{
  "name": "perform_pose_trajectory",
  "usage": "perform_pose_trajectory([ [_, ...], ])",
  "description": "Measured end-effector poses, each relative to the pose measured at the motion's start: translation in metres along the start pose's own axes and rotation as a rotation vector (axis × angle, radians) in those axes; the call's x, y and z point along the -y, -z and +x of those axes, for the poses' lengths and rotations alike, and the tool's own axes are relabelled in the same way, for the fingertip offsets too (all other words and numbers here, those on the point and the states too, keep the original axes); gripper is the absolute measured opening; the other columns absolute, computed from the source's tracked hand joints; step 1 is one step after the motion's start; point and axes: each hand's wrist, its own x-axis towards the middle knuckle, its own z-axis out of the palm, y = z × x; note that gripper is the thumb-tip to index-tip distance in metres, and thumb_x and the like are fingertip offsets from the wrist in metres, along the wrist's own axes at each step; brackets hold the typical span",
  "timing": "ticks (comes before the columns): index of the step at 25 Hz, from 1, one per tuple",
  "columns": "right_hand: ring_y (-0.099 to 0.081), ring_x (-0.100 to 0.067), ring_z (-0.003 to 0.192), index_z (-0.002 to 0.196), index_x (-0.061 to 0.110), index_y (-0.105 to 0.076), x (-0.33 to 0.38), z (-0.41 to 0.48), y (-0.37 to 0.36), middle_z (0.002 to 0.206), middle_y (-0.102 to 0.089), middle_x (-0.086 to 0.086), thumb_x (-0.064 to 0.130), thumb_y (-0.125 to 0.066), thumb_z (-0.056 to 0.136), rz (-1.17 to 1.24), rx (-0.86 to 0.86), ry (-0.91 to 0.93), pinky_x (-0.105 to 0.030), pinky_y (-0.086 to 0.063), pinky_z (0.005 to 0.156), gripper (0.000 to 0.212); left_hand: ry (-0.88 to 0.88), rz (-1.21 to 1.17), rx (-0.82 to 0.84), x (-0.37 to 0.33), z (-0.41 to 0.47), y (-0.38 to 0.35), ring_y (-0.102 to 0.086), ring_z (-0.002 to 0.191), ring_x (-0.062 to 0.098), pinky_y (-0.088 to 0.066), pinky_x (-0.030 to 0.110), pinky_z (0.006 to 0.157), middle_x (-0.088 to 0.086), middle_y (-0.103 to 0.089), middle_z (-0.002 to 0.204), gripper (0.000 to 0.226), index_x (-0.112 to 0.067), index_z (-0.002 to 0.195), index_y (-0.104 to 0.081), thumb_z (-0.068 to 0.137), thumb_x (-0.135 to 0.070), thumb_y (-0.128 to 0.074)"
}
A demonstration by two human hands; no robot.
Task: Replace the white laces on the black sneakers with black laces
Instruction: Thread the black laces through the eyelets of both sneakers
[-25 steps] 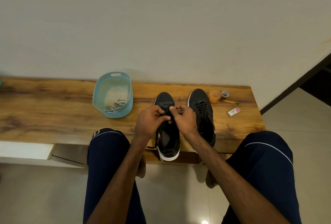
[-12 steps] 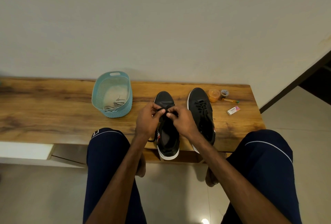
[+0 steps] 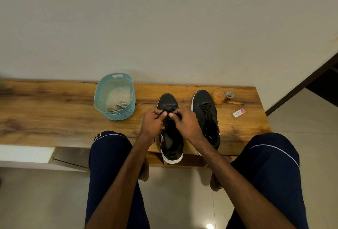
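Observation:
Two black sneakers with white soles stand side by side on the wooden bench point(image 3: 54, 115), toes toward the wall. The left sneaker point(image 3: 172, 142) lies under both hands. My left hand point(image 3: 152, 124) and my right hand point(image 3: 184, 123) meet over its lacing area, each pinching a strand of black lace point(image 3: 167, 110) near the toe end. The right sneaker point(image 3: 205, 113) is laced in black and untouched. White laces point(image 3: 117, 105) lie inside the light blue basket point(image 3: 102, 91) to the left of the sneakers.
A small orange jar point(image 3: 219, 97), a tape roll point(image 3: 229, 96), a pen-like stick point(image 3: 236, 103) and a white eraser point(image 3: 238, 113) sit at the bench's right end. My knees flank the bench's front edge. The wall runs close behind; tiled floor lies below.
Both hands have slid a little toward the toe of the left sneaker, still working the black lace. The sneakers and basket have not moved.

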Motion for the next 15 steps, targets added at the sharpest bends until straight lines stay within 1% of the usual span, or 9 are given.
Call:
perform_pose_trajectory([
  [2,-0.059,-0.002,0.081,0.103,0.018,-0.06,0.003,-0.003,0.0,0.09,-0.062,0.012,0.022,-0.068,0.093,0.058,-0.053,0.03,-0.021,-0.049,0.071,0.013,0.076,-0.08,-0.008,-0.001,0.0,0.0,-0.058,0.064,0.005,-0.052,0.022,0.057,0.003,-0.064,0.083,0.006,-0.008,0.098,-0.056,0.097,-0.012,-0.06],
  [4,-0.058,0.0,0.084,0.107,0.019,-0.057,0.002,-0.005,0.002,0.093,-0.061,0.012,0.011,-0.064,0.093,0.08,-0.035,0.14,-0.025,-0.051,0.074,0.016,0.149,-0.149,0.017,-0.002,0.001,0.002,-0.054,0.064,0.008,-0.052,0.023,0.058,0.005,-0.061,0.083,0.014,-0.001,0.105,-0.059,0.098,-0.014,-0.06],
  [6,-0.059,-0.011,0.093,0.108,0.015,-0.061,0.0,-0.005,0.002,0.1,-0.064,0.004,0.002,-0.061,0.092,0.035,0.048,0.217,-0.035,-0.051,0.081,0.022,0.203,-0.188,0.053,-0.002,0.002,0.004,-0.05,0.062,0.009,-0.049,0.022,0.058,0.005,-0.059,0.078,0.018,0.0,0.107,-0.064,0.098,-0.016,-0.059],
  [7,-0.058,-0.016,0.098,0.11,0.014,-0.061,-0.001,-0.004,0.002,0.105,-0.065,0.0,0.002,-0.063,0.09,0.009,0.083,0.213,-0.038,-0.05,0.085,0.024,0.228,-0.212,0.068,-0.002,0.002,0.005,-0.05,0.061,0.009,-0.048,0.021,0.056,0.004,-0.058,0.075,0.018,-0.001,0.106,-0.065,0.098,-0.016,-0.058],
  [9,-0.057,-0.018,0.099,0.108,0.014,-0.062,-0.002,-0.005,0.001,0.105,-0.064,-0.002,0.009,-0.068,0.089,-0.021,0.065,0.192,-0.039,-0.05,0.086,0.021,0.279,-0.27,0.096,-0.003,0.002,0.005,-0.05,0.058,0.008,-0.047,0.019,0.052,0.004,-0.058,0.073,0.016,-0.004,0.104,-0.065,0.097,-0.017,-0.06],
  [10,-0.058,-0.018,0.095,0.104,0.014,-0.062,-0.001,-0.005,0.0,0.101,-0.065,-0.001,0.013,-0.068,0.09,-0.021,0.022,0.194,-0.039,-0.051,0.083,0.015,0.303,-0.285,0.107,-0.002,0.001,0.005,-0.052,0.058,0.008,-0.047,0.019,0.051,0.004,-0.058,0.074,0.014,-0.006,0.103,-0.065,0.097,-0.019,-0.061],
  [12,-0.059,-0.014,0.086,0.097,0.017,-0.061,0.001,-0.004,0.002,0.093,-0.064,0.003,0.019,-0.064,0.094,-0.027,-0.043,0.18,-0.037,-0.052,0.076,0.004,0.353,-0.266,0.101,0.0,0.005,0.009,-0.055,0.064,0.01,-0.049,0.022,0.054,0.004,-0.063,0.081,0.015,-0.01,0.101,-0.066,0.096,-0.024,-0.061],
  [13,-0.058,-0.012,0.084,0.097,0.019,-0.06,0.001,-0.003,0.004,0.091,-0.063,0.005,0.021,-0.062,0.096,-0.053,-0.06,0.148,-0.035,-0.052,0.074,0.003,0.382,-0.258,0.066,0.001,0.009,0.011,-0.058,0.069,0.011,-0.05,0.024,0.058,0.003,-0.065,0.084,0.016,-0.012,0.102,-0.067,0.097,-0.026,-0.06],
  [15,-0.055,-0.008,0.083,0.1,0.021,-0.061,-0.003,-0.002,0.015,0.089,-0.059,0.01,0.026,-0.059,0.098,-0.188,-0.102,0.082,-0.031,-0.05,0.074,0.005,0.431,-0.275,-0.08,0.006,0.019,0.016,-0.06,0.075,0.012,-0.049,0.028,0.061,0.001,-0.066,0.087,0.015,-0.013,0.101,-0.066,0.099,-0.026,-0.058],
])
